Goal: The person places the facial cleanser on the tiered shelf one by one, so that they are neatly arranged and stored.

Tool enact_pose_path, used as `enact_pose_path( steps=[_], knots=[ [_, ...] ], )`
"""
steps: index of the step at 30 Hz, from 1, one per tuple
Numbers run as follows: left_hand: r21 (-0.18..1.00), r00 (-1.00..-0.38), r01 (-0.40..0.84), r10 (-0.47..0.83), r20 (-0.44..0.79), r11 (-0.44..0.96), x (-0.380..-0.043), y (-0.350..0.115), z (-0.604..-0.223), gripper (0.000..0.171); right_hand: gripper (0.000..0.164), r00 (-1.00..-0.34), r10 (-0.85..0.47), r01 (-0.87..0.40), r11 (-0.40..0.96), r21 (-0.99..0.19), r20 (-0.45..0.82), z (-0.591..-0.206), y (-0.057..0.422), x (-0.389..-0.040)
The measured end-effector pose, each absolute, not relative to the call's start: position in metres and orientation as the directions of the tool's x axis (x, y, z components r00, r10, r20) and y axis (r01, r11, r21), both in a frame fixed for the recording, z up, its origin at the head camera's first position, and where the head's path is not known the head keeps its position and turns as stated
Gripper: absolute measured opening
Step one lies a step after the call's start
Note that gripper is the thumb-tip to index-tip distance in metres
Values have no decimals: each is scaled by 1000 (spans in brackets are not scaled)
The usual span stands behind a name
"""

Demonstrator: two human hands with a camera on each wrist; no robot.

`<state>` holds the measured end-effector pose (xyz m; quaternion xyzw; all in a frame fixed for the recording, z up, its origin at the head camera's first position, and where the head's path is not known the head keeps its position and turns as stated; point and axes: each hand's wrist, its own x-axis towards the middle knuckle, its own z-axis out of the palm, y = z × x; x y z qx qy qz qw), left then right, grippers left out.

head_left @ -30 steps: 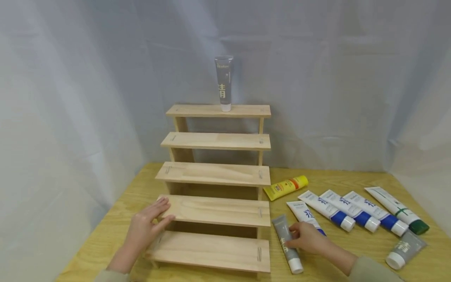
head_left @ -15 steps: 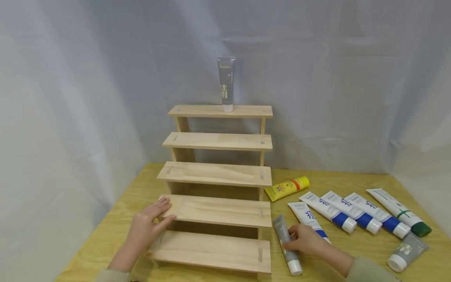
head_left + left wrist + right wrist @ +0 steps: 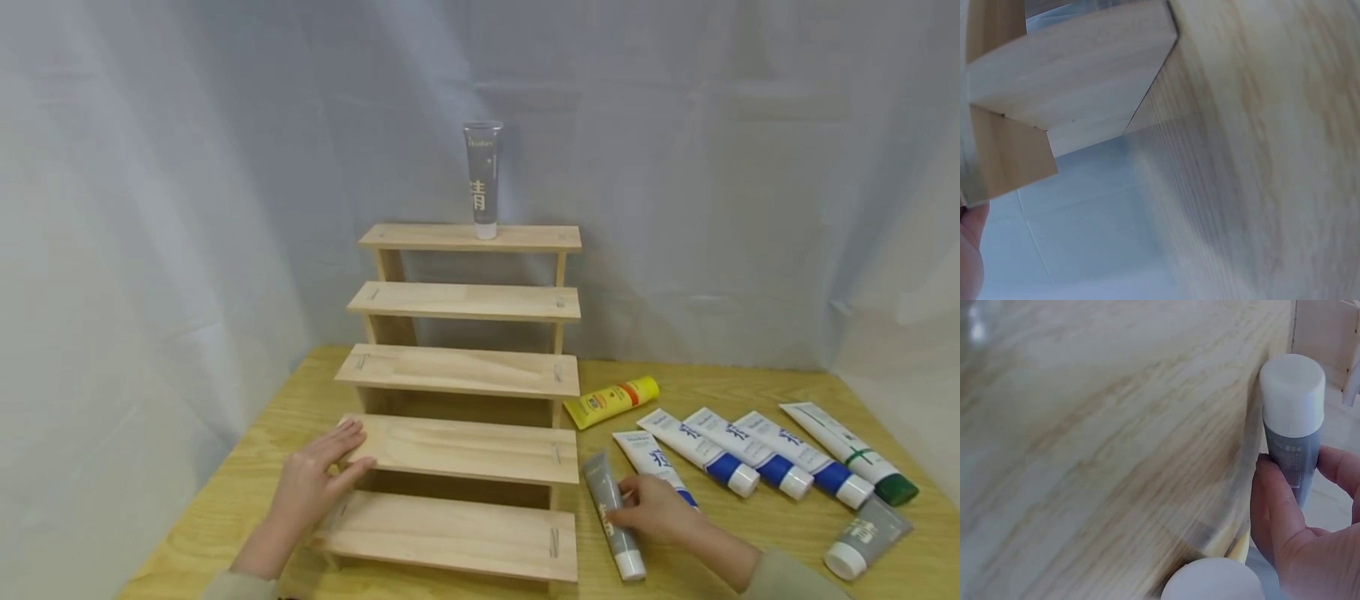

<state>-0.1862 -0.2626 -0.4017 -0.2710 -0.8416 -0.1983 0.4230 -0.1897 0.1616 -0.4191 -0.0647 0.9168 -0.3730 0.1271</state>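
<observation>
My right hand [image 3: 651, 508] pinches a grey squeeze tube [image 3: 612, 515] with a white cap, beside the lower right end of the wooden tiered stand [image 3: 450, 533]. Thumb and fingers lie on either side of the tube in the right wrist view, its white cap [image 3: 1292, 394] pointing toward the camera. My left hand [image 3: 311, 479] rests on the left end of the second step from the bottom, fingers extended over the board and thumb at its front edge. Only a bit of that hand [image 3: 971, 250] shows in the left wrist view. A matching grey tube [image 3: 482, 179] stands upright, cap down, on the top step.
Right of the stand lie a yellow tube [image 3: 611, 402], several white tubes with blue caps or bands [image 3: 697, 450], a white tube with a green cap [image 3: 851, 450] and another grey tube [image 3: 868, 533]. A pale curtain [image 3: 712, 183] closes off the back and sides of the table [image 3: 720, 550].
The head view has shifted slightly. The right hand and the grey tube have barely moved; the left hand keeps its place on the stand.
</observation>
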Motion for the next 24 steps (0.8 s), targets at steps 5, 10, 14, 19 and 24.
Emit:
enact_pose_path(
  steps=[5,10,14,19,24],
  knots=[
    [116,-511,619,287,810,777,-186,-263,-402,48,38,-970,-170,17,666,-746,-173,-416,165,-190],
    [118,-517,622,294,804,774,-186,-264,-403,45,44,-980,-139,29,606,-795,-141,-412,170,-191],
    [121,-520,626,297,801,770,-185,-264,-402,44,44,-985,-143,-9,601,-799,-97,-404,175,-193],
    [130,-523,633,298,798,763,-185,-263,-401,43,49,-989,-134,-33,604,-796,-61,-389,178,-196],
    [135,-530,627,293,796,768,-185,-263,-401,43,52,-987,-149,-34,532,-846,-54,-373,179,-197]
  ],
)
